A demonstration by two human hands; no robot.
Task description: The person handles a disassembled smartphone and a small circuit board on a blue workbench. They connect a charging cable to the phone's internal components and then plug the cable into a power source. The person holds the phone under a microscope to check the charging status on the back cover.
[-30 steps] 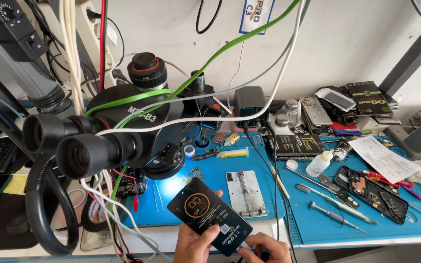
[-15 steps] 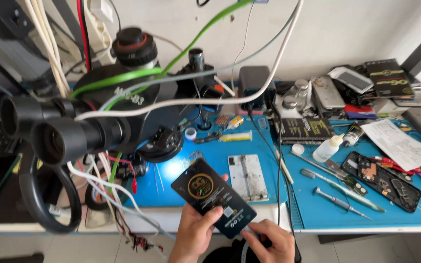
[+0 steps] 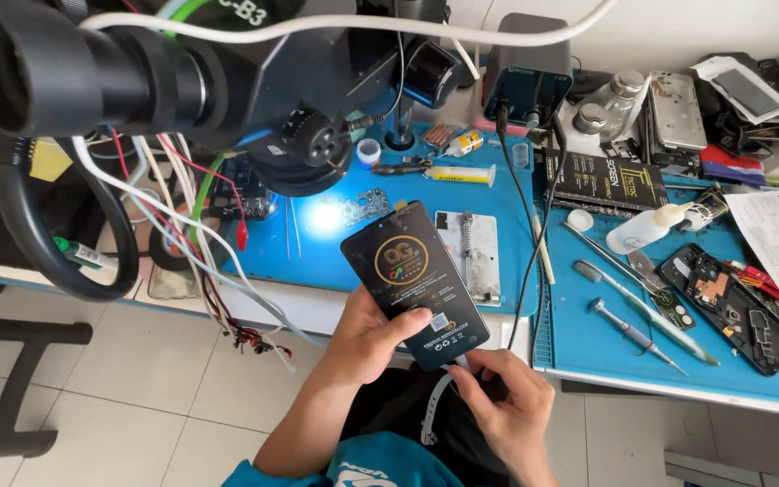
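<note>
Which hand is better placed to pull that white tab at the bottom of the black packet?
Right. The right hand already pinches the white tab at the black packet's lower end, while the left hand grips the packet's side, steadying it.

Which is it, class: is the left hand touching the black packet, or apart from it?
Touching. The head view shows the left hand with its thumb lying across the black packet's front face.
</note>
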